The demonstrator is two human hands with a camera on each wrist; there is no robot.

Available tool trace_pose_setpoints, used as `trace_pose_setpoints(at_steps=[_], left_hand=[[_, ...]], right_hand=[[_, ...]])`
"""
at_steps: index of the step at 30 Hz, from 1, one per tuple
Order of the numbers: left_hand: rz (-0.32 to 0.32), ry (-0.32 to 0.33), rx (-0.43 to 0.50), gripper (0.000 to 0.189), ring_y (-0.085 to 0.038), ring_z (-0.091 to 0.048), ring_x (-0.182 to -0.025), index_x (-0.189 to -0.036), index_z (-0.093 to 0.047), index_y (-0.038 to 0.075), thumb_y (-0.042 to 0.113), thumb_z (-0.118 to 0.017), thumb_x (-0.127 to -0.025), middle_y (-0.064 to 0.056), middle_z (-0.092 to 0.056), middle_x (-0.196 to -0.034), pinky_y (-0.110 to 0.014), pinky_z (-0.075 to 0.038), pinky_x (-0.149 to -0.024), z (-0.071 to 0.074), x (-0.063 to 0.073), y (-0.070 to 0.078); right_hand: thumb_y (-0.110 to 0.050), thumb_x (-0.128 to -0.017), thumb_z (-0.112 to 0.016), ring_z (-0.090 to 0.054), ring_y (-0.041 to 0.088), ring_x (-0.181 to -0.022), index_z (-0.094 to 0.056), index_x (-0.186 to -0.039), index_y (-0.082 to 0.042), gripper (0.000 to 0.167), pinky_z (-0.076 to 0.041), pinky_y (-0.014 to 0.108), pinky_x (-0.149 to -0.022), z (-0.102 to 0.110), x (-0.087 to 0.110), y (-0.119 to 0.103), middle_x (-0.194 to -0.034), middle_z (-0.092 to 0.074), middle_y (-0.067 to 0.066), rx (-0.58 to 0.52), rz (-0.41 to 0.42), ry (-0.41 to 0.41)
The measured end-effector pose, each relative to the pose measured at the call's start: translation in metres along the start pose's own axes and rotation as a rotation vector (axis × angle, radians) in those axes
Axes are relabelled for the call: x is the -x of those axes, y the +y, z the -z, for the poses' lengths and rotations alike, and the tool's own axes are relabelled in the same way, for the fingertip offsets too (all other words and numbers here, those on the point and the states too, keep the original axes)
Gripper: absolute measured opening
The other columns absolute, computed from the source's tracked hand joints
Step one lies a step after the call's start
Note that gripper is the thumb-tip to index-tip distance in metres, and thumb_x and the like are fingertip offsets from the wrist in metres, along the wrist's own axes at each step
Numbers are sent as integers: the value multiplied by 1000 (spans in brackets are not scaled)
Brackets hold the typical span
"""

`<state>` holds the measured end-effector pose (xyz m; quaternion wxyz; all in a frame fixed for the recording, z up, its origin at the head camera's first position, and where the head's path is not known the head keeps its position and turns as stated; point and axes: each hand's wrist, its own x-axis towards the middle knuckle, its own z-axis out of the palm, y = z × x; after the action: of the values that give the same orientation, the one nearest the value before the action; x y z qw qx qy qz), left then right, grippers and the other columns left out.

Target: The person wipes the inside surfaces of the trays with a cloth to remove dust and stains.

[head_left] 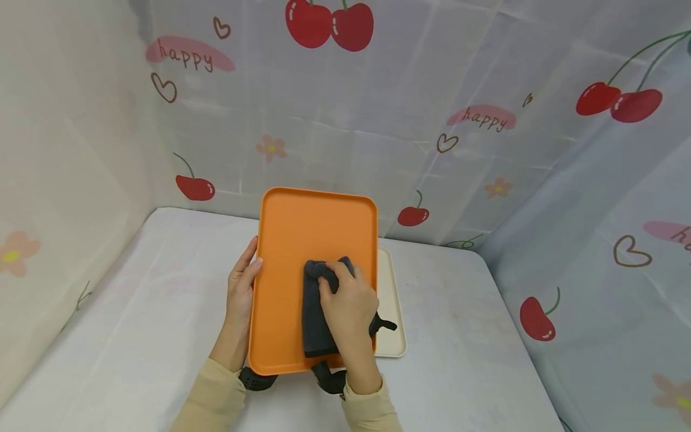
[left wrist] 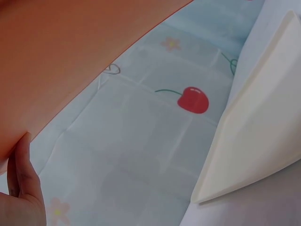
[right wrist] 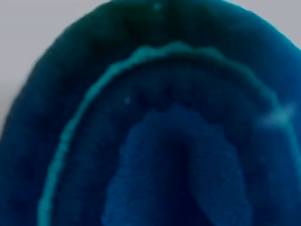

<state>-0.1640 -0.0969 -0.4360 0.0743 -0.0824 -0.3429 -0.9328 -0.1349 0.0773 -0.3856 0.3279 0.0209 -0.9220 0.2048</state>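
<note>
An orange tray (head_left: pixel 291 240) is held up, tilted towards the head camera. My left hand (head_left: pixel 241 294) grips its left edge, with the thumb at the front rim and fingers behind; the left wrist view shows those fingers (left wrist: pixel 26 174) against the tray's underside. In my right hand (head_left: pixel 351 306) is a dark grey cloth (head_left: pixel 315 318), bunched at the top between thumb and fingers and lying against the tray's lower right face. Folded layers of the cloth (right wrist: pixel 174 84), tinted blue, fill the right wrist view.
Behind and right of the orange tray, a cream tray (head_left: pixel 391 312) lies on the white-covered table (head_left: pixel 448 336), partly hidden. Curtains printed with cherries (head_left: pixel 412 216) stand at the back and sides. Black wrist-camera straps (head_left: pixel 329 378) show below the orange tray.
</note>
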Motion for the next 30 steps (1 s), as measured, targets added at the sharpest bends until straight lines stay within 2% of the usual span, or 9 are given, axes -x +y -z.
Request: trace_pose_setpoints(at_steps=[4, 16, 26, 30], left_hand=[[-9, -12, 25, 41, -7, -68, -102, -132, -63, 23, 3, -42, -103, 7, -67, -124, -21, -57, -84, 0, 0, 1], [-35, -15, 44, 42, -8, -68, -101, -132, -64, 22, 1, -42, -103, 7, -68, -124, -20, -57, -83, 0, -2, 3], [-10, 15, 39, 41, -8, -68, -100, -129, -66, 23, 2, -42, -103, 8, -67, -124, -20, -57, -83, 0, -2, 4], [-7, -4, 46, 41, -8, -68, -102, -131, -64, 22, 2, -41, -103, 7, -66, -126, -20, -57, -85, 1, -2, 4]], right_hand=[[-22, -76, -83, -60, 27, -55, -77, -101, -22, 25, -47, 35, -44, 3, -3, 14, -83, -67, 6, 8, -62, 10], [-22, -79, -81, -61, 31, -63, -76, -102, -21, 24, -50, 43, -51, 9, -6, 46, -83, -65, 8, 66, -241, 36], [-23, -80, -80, -62, 29, -69, -76, -104, -20, 24, -52, 44, -57, 9, -3, 49, -82, -66, 9, 18, -287, 31], [-24, -80, -80, -62, 30, -70, -76, -103, -21, 23, -52, 44, -58, 9, -2, 48, -82, -66, 9, 4, -297, 34]])
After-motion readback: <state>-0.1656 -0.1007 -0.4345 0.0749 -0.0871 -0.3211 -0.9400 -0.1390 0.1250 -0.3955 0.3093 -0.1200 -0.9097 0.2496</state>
